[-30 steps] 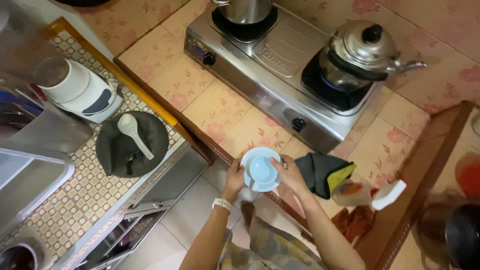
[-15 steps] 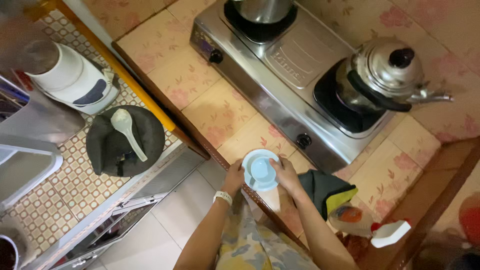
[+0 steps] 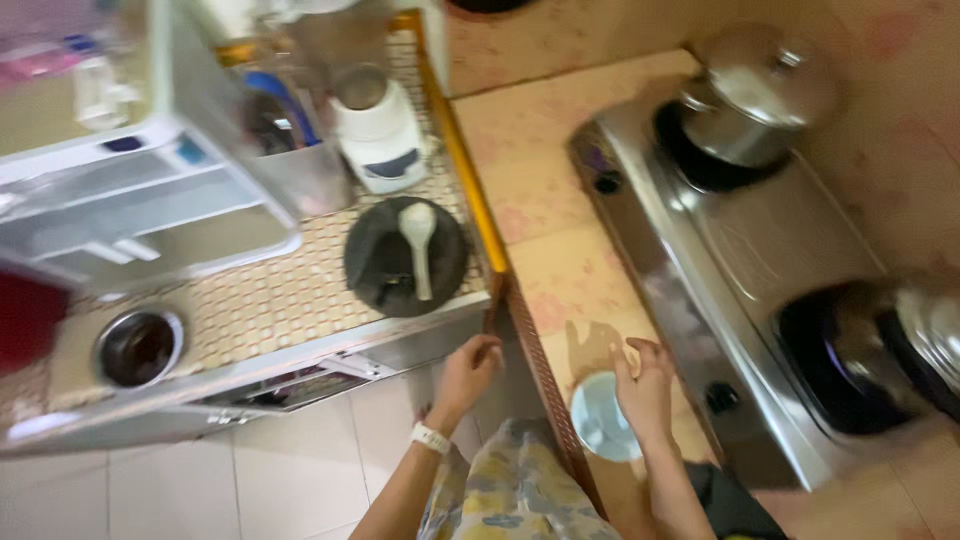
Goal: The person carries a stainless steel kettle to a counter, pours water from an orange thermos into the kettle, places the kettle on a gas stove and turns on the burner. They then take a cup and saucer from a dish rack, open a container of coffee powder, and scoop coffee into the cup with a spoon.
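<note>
Small pale-blue cup (image 3: 603, 417) stands on the tiled worktop (image 3: 560, 280) near its front edge, touching the right hand (image 3: 645, 385), which lies at the cup's 2 o'clock, fingers curled down over the rim and closed on it. Left hand (image 3: 468, 368) at the cup's 9 o'clock, well apart from it, fingers loosely bent and empty, tips at the worktop's edge strip; a white band on that wrist. At the cup's 10 o'clock, a black round plate (image 3: 405, 257) with a white spoon (image 3: 419, 240) on the patterned side counter. Steel gas stove (image 3: 740, 270) at 2 o'clock, pot on its far burner. Half a second ago both hands were on the cup; left hand has since let go
</note>
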